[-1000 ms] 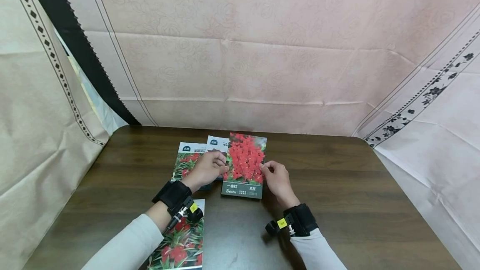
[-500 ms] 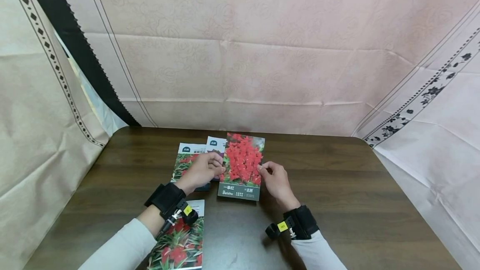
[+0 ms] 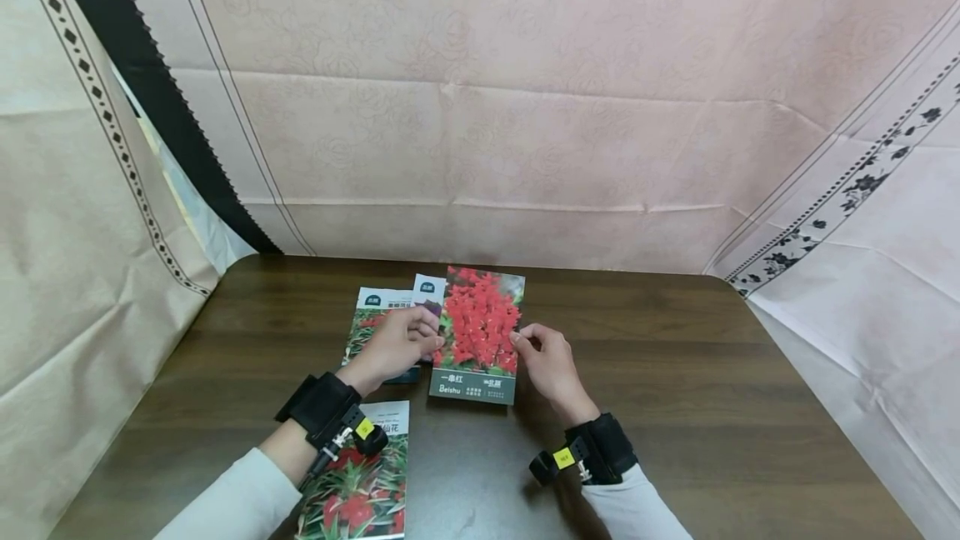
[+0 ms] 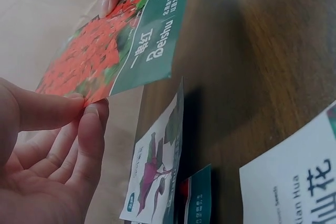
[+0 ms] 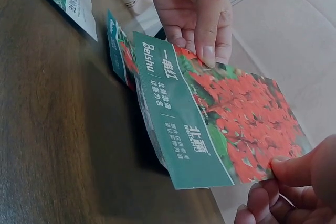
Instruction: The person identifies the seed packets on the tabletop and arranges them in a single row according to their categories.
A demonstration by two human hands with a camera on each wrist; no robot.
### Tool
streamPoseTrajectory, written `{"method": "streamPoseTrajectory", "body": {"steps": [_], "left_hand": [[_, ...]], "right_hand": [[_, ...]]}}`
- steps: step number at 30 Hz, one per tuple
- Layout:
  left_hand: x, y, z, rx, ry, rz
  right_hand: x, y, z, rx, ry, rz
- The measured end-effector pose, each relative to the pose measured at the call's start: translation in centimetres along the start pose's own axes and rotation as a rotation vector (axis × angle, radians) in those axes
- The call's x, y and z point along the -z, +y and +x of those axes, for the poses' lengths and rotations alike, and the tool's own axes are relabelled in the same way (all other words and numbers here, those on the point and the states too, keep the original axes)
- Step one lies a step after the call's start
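A seed packet with red flowers and a green band (image 3: 480, 323) is held above the table between both hands. My left hand (image 3: 397, 344) pinches its left edge between thumb and index finger, as the left wrist view shows. On the opposite edge, my right hand (image 3: 551, 365) pinches it the same way. Partly behind it lies a white packet with a purple plant (image 4: 152, 171). Left of that is a packet with red flowers and green leaves (image 3: 367, 327), partly covered by my left hand. Closer to me lies another red-flowered packet (image 3: 360, 490), partly under my left forearm.
The packets lie on a dark brown wooden table (image 3: 675, 407) with rounded far corners. A pale patterned cloth (image 3: 525, 148) hangs behind and at both sides. Each wrist wears a black strap with a small camera (image 3: 551, 467).
Both hands have shifted the red-flower packet slightly left, so it covers more of the purple-plant packet. My left forearm has also moved left, uncovering more of the near packet.
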State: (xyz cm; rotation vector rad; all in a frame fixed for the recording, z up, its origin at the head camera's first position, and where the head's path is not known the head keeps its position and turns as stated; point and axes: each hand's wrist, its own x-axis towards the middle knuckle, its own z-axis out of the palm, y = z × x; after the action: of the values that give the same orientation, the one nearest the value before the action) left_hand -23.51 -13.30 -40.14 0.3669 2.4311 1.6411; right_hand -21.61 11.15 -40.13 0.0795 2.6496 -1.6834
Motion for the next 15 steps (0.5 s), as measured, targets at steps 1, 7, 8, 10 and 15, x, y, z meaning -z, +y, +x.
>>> {"method": "streamPoseTrajectory", "body": {"steps": [1, 7, 8, 10, 15], "left_hand": [[0.1, 0.0, -0.1, 0.001, -0.001, 0.001], [0.4, 0.4, -0.6, -0.003, -0.002, 0.004], [0.4, 0.5, -0.7, -0.004, -0.002, 0.002], [0.5, 0.6, -0.9, -0.008, -0.003, -0.003], [0.8, 0.8, -1.2, -0.022, -0.008, -0.016]], "right_hand": [[0.0, 0.0, 0.0, 0.001, 0.0, -0.005], [-0.1, -0.4, -0.2, 0.014, 0.005, -0.009], [-0.1, -0.4, -0.2, 0.016, 0.004, -0.007], [-0.1, -0.5, -0.3, 0.021, -0.001, -0.005], [0.1, -0.9, -0.7, 0.025, -0.009, -0.002]]}}
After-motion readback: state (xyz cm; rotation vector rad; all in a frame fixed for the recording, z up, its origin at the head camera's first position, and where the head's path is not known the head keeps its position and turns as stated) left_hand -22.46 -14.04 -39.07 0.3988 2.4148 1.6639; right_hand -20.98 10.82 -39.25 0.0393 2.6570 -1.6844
